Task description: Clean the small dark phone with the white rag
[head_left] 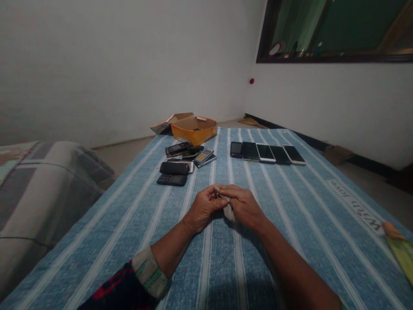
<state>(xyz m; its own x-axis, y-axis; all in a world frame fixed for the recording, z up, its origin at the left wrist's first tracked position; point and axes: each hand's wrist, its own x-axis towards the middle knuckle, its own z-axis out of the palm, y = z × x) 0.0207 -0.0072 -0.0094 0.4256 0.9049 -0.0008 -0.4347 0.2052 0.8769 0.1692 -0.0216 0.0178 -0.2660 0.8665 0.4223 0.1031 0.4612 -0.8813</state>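
Observation:
Both hands meet over the striped blue cloth (222, 258) that covers the table. My right hand (247, 206) is closed on a crumpled light-grey rag (229, 212), part of which hangs below its fingers. My left hand (204, 209) is closed too, its thumb pointing right against the rag. A thin dark edge shows between the fingertips, but most of that item is hidden and its kind cannot be made out. Beyond the left hand lie a black keypad phone (172, 179) and a black rounded phone or case (174, 168).
Several old phones lie in a loose pile, including a silver keypad phone (204, 156). An open orange cardboard box (195, 135) stands behind them. On the right several phones lie in a row, among them a white-framed smartphone (265, 153). A yellow-green item (400, 249) sits at the right edge.

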